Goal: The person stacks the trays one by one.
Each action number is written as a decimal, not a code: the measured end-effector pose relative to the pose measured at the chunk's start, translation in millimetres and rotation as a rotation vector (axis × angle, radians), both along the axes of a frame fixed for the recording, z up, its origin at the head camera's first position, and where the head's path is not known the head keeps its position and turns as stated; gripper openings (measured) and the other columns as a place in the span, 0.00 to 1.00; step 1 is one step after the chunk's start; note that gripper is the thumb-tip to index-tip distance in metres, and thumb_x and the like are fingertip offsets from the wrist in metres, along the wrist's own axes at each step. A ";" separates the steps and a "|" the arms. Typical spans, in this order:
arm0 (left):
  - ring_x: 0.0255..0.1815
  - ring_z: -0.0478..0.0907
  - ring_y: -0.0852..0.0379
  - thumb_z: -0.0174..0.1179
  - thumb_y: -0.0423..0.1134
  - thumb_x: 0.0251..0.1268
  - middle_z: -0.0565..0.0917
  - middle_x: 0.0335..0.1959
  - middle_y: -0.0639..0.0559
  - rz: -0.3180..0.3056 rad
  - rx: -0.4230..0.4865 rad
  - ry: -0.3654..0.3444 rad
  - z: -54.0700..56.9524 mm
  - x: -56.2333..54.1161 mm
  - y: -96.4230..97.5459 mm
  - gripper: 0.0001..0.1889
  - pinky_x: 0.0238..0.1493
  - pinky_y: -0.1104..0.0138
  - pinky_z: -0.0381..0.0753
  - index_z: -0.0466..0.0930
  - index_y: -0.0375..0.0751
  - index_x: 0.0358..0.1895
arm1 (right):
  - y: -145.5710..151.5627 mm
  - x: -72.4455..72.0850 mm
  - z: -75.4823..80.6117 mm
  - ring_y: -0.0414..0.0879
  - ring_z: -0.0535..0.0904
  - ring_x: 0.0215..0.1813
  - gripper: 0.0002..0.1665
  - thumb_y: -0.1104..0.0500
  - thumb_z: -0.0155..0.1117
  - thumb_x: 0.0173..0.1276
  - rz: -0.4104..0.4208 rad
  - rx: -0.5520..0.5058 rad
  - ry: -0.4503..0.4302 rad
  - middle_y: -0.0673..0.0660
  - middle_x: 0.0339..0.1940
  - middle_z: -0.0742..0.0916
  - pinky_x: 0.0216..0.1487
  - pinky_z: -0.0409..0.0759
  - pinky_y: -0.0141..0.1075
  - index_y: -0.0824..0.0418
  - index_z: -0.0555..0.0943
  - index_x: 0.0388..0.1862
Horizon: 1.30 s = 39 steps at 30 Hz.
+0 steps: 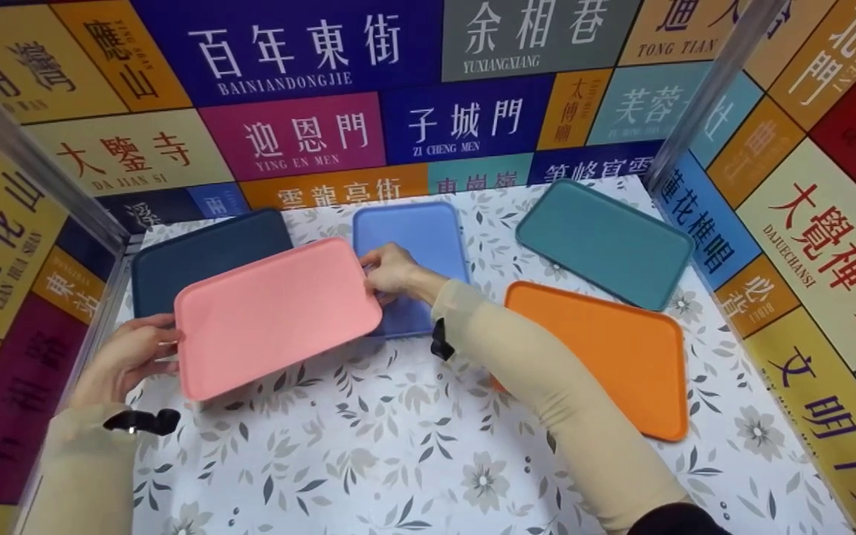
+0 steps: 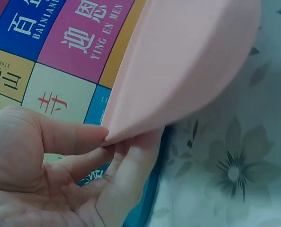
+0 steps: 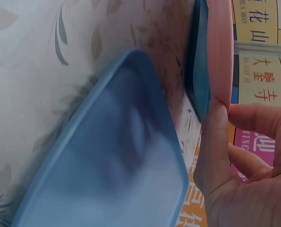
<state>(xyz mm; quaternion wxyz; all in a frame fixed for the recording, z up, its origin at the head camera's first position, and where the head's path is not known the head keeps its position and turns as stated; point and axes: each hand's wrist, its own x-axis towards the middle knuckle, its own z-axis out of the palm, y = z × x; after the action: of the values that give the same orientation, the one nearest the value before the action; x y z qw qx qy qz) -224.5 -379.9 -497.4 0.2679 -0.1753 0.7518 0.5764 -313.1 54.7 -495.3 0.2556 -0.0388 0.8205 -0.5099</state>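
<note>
A pink rectangular tray (image 1: 279, 319) is held up off the table between both hands, tilted, its right end higher in the head view. My left hand (image 1: 127, 353) pinches its left short edge, thumb on top and fingers beneath, as the left wrist view shows. My right hand (image 1: 394, 273) pinches the opposite short edge between thumb and fingers. Below and behind the pink tray lies a dark navy tray (image 1: 205, 253), partly covered by it in the head view. A blue tray (image 1: 409, 230) lies under my right hand and shows large in the right wrist view.
On the right side lie a teal tray (image 1: 606, 241) and an orange tray (image 1: 614, 349), the latter partly hidden by my right forearm. A white floral cloth (image 1: 398, 453) covers the table. Panels with colourful Chinese lettering (image 1: 290, 134) stand around the back and sides.
</note>
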 end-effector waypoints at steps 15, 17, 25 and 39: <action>0.45 0.92 0.66 0.57 0.32 0.86 0.91 0.42 0.67 0.007 0.132 0.105 -1.5 -19.5 41.3 0.41 0.47 0.67 0.95 0.47 0.31 0.92 | 37.6 -15.6 -10.5 0.43 0.86 0.38 0.37 0.75 0.65 0.64 -0.140 -0.047 -0.023 0.53 0.46 0.90 0.38 0.91 0.37 0.58 0.87 0.73; 0.45 0.92 0.66 0.56 0.31 0.86 0.92 0.42 0.66 0.019 0.141 0.132 -3.3 -21.2 48.6 0.39 0.47 0.67 0.95 0.49 0.30 0.92 | 43.0 -17.2 -12.1 0.43 0.87 0.39 0.34 0.73 0.66 0.65 -0.183 -0.087 -0.024 0.54 0.46 0.90 0.38 0.91 0.37 0.59 0.89 0.70; 0.42 0.91 0.63 0.53 0.28 0.83 0.91 0.39 0.61 0.189 0.170 0.154 -7.7 -31.2 79.4 0.33 0.44 0.67 0.95 0.62 0.31 0.88 | 57.2 -20.4 -10.3 0.42 0.85 0.36 0.23 0.68 0.68 0.67 -0.372 -0.236 0.059 0.53 0.46 0.90 0.36 0.87 0.35 0.62 0.92 0.61; 0.30 0.88 0.60 0.55 0.25 0.77 0.88 0.29 0.54 0.490 0.235 0.174 -21.1 -34.0 132.5 0.22 0.33 0.69 0.93 0.79 0.35 0.71 | 33.1 -1.4 -18.1 0.51 0.89 0.49 0.48 0.76 0.70 0.67 -0.629 -0.577 -0.018 0.55 0.48 0.83 0.39 0.94 0.34 0.63 0.69 0.86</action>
<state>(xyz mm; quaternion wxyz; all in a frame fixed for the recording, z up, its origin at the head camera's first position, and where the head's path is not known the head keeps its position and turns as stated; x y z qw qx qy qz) -258.5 -247.4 -518.4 0.0737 -0.2695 0.6352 0.7200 -314.6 87.8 -513.5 0.0735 0.1479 0.6137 -0.7721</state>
